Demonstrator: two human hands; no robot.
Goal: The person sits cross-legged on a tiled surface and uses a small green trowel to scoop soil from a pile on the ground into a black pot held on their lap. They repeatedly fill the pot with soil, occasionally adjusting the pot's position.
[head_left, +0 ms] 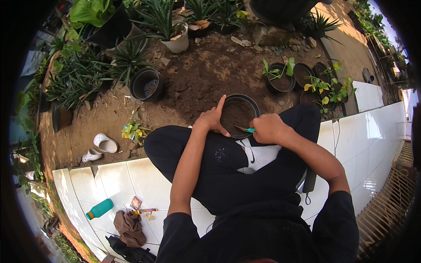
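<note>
A black plastic pot partly filled with dark soil stands at my crossed legs, on the edge between the dirt and the white tiles. My left hand grips the pot's left side, index finger along the rim and thumb at the near side. My right hand is closed round the teal handle of a small trowel, whose metal blade dips into the pot's soil. Loose dark soil lies just beyond the pot.
An empty black pot stands left; leafy potted seedlings stand right. Spiky plants and a white pot are behind. White clogs, a teal bottle, a brown cloth and a black bag lie left.
</note>
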